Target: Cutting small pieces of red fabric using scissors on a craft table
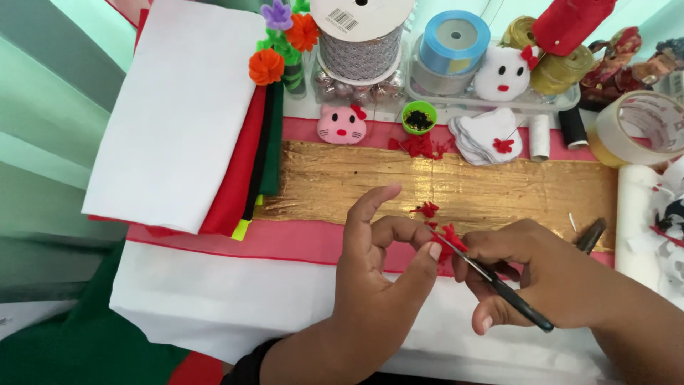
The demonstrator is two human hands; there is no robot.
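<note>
Left hand: thumb and bent forefinger pinch a small red felt piece, held just above the lower edge of the gold fabric strip and the pink cloth beneath it. Right hand: clenched around black-handled scissors, the blade tips meeting the red piece at the left thumb. Surroundings: more red scraps on the gold strip's far edge, a pink cat-face cutout, stacked white cat-face cutouts, a green cap, ribbon spools, a tape roll, and folded felt sheets at left.
</note>
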